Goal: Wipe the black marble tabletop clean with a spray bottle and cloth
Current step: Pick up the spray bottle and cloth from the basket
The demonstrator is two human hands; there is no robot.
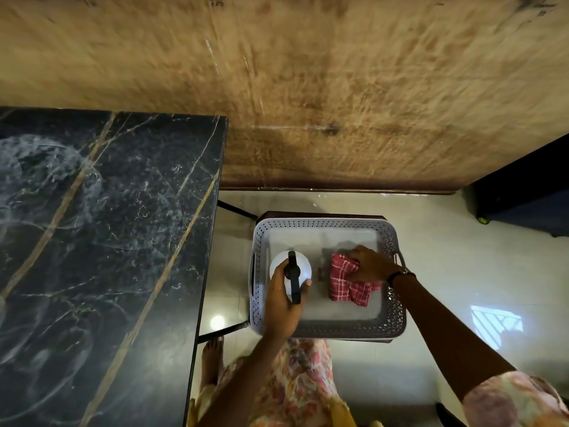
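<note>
The black marble tabletop (pixel 101 241) with gold veins fills the left; whitish smear marks cover its left part. To its right a grey perforated plastic basket (pixel 397 315) stands on a low stool. Inside it, my left hand (pixel 281 306) grips a white spray bottle (pixel 278 265) with a black trigger head. My right hand (pixel 369 265) grips a red checked cloth (pixel 345 283) that lies on the basket floor.
A brown textured wall (pixel 338 87) runs behind the table and basket. A glossy tiled floor (pixel 462 288) lies around the stool. A dark piece of furniture (pixel 523 186) stands at the right. My bare foot (pixel 212 359) is beside the table's edge.
</note>
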